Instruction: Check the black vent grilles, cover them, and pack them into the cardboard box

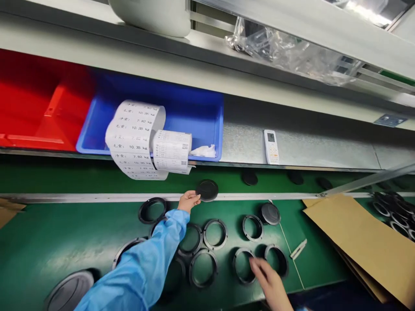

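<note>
My left hand [188, 201], in a light blue sleeve, reaches forward and pinches the edge of a black round disc [207, 190] at the metal rail [97, 198] beside the green conveyor belt. My right hand [268, 281] is low and near me, blurred, with its fingers stretched over a black ring [244, 265] on the green mat; it holds nothing that I can see. Several black rings [215, 233] lie between the two hands, and one black cap [270, 213] sits to the right of them.
More black discs [250, 177] ride on the belt to the right. A blue bin [194, 116] with label rolls [136, 138] and a red bin [42, 103] stand behind. A white remote [271, 147] leans on the back shelf. Cardboard sheets [366, 242] lie right.
</note>
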Demonstrator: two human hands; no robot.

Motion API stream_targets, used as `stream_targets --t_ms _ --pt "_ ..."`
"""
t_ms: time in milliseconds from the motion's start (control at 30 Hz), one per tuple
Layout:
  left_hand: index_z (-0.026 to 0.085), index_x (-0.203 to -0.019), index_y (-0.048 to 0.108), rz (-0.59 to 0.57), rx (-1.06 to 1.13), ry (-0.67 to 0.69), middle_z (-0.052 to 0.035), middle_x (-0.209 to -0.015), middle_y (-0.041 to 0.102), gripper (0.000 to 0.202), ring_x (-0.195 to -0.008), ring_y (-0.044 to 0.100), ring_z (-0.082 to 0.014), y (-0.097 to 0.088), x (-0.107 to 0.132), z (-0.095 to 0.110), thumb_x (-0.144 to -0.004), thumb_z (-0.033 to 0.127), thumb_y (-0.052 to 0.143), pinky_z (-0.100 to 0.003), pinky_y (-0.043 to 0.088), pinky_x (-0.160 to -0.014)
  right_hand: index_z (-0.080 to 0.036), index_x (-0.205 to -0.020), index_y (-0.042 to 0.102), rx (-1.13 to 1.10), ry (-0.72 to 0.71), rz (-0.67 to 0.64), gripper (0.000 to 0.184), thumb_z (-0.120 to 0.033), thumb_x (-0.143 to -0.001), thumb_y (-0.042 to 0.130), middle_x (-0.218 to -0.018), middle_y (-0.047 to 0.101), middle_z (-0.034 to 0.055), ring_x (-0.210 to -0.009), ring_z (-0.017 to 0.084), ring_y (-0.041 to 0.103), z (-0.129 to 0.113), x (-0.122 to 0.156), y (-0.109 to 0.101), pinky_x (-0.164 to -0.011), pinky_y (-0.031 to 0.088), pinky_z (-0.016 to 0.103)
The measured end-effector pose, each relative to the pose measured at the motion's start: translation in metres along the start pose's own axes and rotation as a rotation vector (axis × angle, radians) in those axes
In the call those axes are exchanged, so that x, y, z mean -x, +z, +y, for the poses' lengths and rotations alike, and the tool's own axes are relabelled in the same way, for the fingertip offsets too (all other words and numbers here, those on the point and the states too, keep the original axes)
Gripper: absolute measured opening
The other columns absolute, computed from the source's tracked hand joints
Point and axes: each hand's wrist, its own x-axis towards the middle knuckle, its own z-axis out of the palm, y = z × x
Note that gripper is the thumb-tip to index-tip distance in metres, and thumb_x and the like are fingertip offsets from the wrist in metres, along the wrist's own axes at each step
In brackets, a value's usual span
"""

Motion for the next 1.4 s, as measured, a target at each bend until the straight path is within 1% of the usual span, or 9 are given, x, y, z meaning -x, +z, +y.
stream_targets --t_ms 100,233,367,433,567,667,767,1033,1400 --pt "0.015 -0.089 0.063 -0.172 0.010 0.026 0.0018 -0.071 0.063 0.051 -0.062 0.061 -0.0142 -0.007 0.083 -0.009 -0.053 0.031 0.095 -0.029 0.052 -0.064 -0.026 -0.132 0.060 -0.445 -0.085 -0.038 0.060 -0.066 -0.089 0.054 -0.134 0.063 0.0113 -0.125 0.029 0.061 -0.062 -0.017 -0.005 -0.108 0.052 0.044" --pt "0.018 -0.094 0.066 -0.224 0.056 0.122 0.0030 -0.074 0.063 0.042 -0.065 0.058 -0.0112 -0.018 0.182 -0.015 -0.064 0.032 0.092 -0.025 0.050 -0.065 -0.021 -0.139 0.051 -0.792 -0.108 -0.287 0.077 -0.063 -0.079 0.072 -0.120 0.070 0.0113 -0.105 0.026 0.069 -0.125 -0.027 0.005 -0.088 0.060 0.039" --pt "0.029 -0.125 0.063 -0.220 0.444 0.054 -0.0024 -0.113 0.070 0.052 -0.105 0.064 -0.0189 -0.016 0.246 -0.018 -0.077 0.033 0.082 -0.031 0.051 -0.093 -0.027 -0.146 0.042 -0.903 -0.095 -0.516 0.078 -0.057 -0.082 0.073 -0.101 0.072 0.0049 -0.079 0.021 0.069 -0.134 0.013 0.013 -0.063 0.058 0.032" --pt "0.032 -0.138 0.056 -0.282 0.655 -0.058 -0.0049 -0.129 0.067 0.057 -0.122 0.060 -0.0262 -0.013 0.267 -0.021 -0.085 0.042 0.073 -0.042 0.047 -0.105 -0.030 -0.154 0.032 -0.835 -0.164 -0.589 0.081 -0.056 -0.087 0.068 -0.107 0.071 0.0060 -0.084 0.022 0.069 -0.129 0.033 0.012 -0.069 0.059 0.036" --pt "0.021 -0.130 0.064 -0.323 0.801 -0.114 -0.0099 -0.129 0.069 0.043 -0.134 0.053 -0.0319 -0.009 0.297 -0.029 -0.095 0.045 0.055 -0.053 0.039 -0.115 -0.035 -0.151 0.045 -0.437 -0.622 -0.318 0.062 -0.048 -0.093 0.061 -0.135 0.054 0.0093 -0.125 0.028 0.053 -0.122 0.049 0.002 -0.109 0.045 0.051" --pt "0.019 -0.127 0.066 -0.345 0.817 -0.122 -0.0117 -0.129 0.069 0.045 -0.135 0.052 -0.0342 -0.005 0.315 -0.032 -0.098 0.050 0.049 -0.059 0.037 -0.116 -0.037 -0.132 0.067 -0.220 -0.869 -0.096 0.037 -0.045 -0.097 0.057 -0.136 0.046 0.0095 -0.130 0.030 0.042 -0.119 0.047 -0.011 -0.113 0.039 0.055" --pt "0.026 -0.139 0.057 -0.303 0.805 -0.103 -0.0106 -0.133 0.067 0.052 -0.133 0.054 -0.0345 0.004 0.331 -0.033 -0.099 0.056 0.047 -0.064 0.037 -0.113 -0.036 -0.124 0.072 -0.127 -0.991 -0.088 0.034 -0.043 -0.101 0.047 -0.139 0.044 0.0091 -0.131 0.031 0.037 -0.117 0.045 -0.025 -0.112 0.038 0.056" --pt "0.033 -0.157 0.031 -0.314 0.762 0.042 -0.0120 -0.145 0.058 0.066 -0.133 0.054 -0.0355 0.038 0.366 -0.044 -0.098 0.055 0.050 -0.063 0.036 -0.114 -0.028 -0.105 0.078 -0.247 -1.108 -0.314 0.058 -0.054 -0.105 0.027 -0.135 0.051 0.0091 -0.132 0.030 0.035 -0.116 0.051 -0.045 -0.116 0.031 0.055" --pt "0.033 -0.158 0.028 -0.397 0.787 0.006 -0.0173 -0.149 0.052 0.083 -0.135 0.051 -0.0413 0.047 0.381 -0.050 -0.089 0.077 0.037 -0.071 0.036 -0.108 -0.031 -0.112 0.077 -0.476 -0.923 -0.468 0.066 -0.062 -0.104 0.020 -0.139 0.054 0.0067 -0.132 0.025 0.043 -0.110 0.062 -0.066 -0.116 0.032 0.049"
